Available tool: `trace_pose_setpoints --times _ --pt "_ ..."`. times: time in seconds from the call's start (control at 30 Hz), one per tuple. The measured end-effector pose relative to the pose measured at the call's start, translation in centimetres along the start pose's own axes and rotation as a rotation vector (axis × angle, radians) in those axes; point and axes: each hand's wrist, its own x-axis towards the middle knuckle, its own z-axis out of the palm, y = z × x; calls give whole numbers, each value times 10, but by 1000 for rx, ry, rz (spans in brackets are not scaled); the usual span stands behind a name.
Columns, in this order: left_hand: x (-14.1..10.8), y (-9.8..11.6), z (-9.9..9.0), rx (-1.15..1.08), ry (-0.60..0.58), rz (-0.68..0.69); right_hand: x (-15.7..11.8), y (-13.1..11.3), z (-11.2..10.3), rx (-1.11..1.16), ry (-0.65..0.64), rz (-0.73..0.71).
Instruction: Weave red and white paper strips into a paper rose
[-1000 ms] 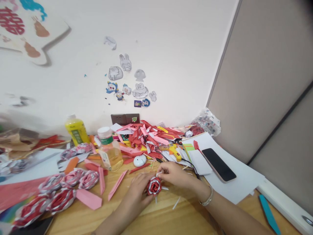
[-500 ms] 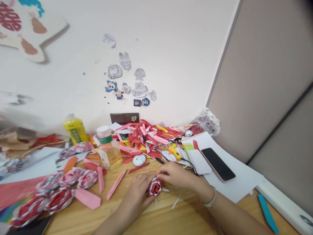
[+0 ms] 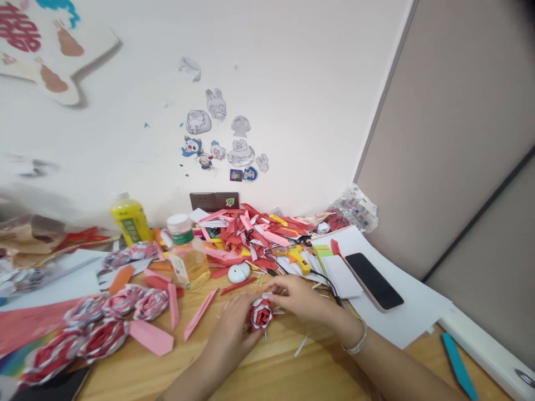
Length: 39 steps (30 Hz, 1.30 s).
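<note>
Low in the middle of the head view, a red and white paper rose (image 3: pixel 261 314) is held just above the wooden table. My left hand (image 3: pixel 232 323) is wrapped round its left side, with the thumb beneath it. My right hand (image 3: pixel 292 296) pinches a small white strip end (image 3: pixel 266 297) at the upper right edge of the rose. Thin white paper strips (image 3: pixel 301 345) lie on the table to the right of the rose. Folded pink strips (image 3: pixel 200 314) lie to the left of my left hand.
Finished paper roses (image 3: pixel 104 338) lie at the left. Behind my hands are a jar (image 3: pixel 189 262), a white earphone case (image 3: pixel 238 273), a heap of red and pink paper (image 3: pixel 246 231) and a yellow glue gun (image 3: pixel 299 259). A phone (image 3: pixel 374 281) rests on white sheets at the right.
The rose has shifted slightly left and up and turned a little in my left hand. My right hand has moved slightly left with it, and the white strip end now shows more above the rose.
</note>
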Motion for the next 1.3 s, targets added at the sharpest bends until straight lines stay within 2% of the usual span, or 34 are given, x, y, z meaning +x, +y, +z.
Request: trace_pose_setpoints --times 0.1,0.4,0.63,0.77,0.97,1.13,1.3 --pt "0 1 -2 15 13 -49 1 4 2 61 -13 -10" --pt "1 2 -4 82 -7 -41 -2 10 18 163 57 19" --pt "0 -1 -2 83 10 -57 -3 4 23 70 105 40" --pt "-1 -4 -2 132 26 -77 -5 -3 20 70 69 -16" --pt "0 -4 -2 183 27 -33 -6 -11 21 40 161 -152" --pt "-2 -6 -1 139 81 -30 -6 -3 27 166 272 -10" --pt "-3 -10 0 110 128 -70 -5 7 34 290 219 8"
